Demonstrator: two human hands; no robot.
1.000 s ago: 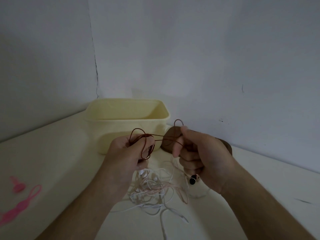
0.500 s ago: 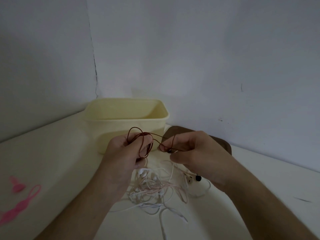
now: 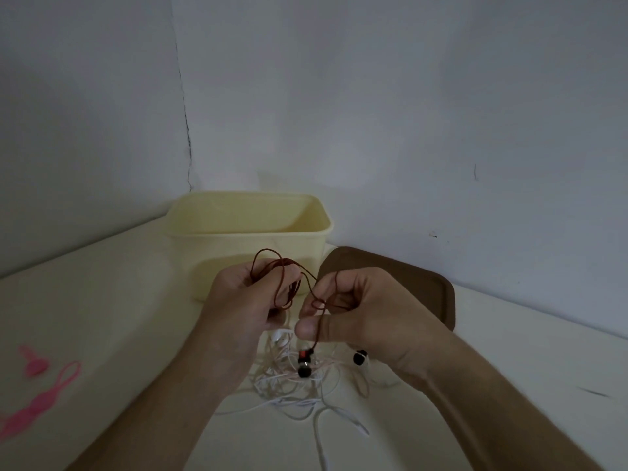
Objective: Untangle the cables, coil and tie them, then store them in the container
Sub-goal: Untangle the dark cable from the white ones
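Observation:
A thin dark red earphone cable (image 3: 307,283) runs between both hands above the table. My left hand (image 3: 244,307) grips several loops of it, with one loop standing up over the knuckles. My right hand (image 3: 360,317) pinches the other end; a red and black earbud (image 3: 304,363) dangles below its thumb. Under the hands lies a tangle of white and pale pink cables (image 3: 299,389). The pale yellow container (image 3: 248,239) stands open just behind the hands.
A dark brown lid (image 3: 407,280) lies right of the container, partly behind my right hand. Pink silicone cable ties (image 3: 44,389) lie at the far left of the cream table (image 3: 102,317). Grey walls meet in a corner behind the container.
My right hand has drawn the red cable's end nearer and lower, so an earbud now hangs free under its thumb. The left hand has kept its loops almost in place.

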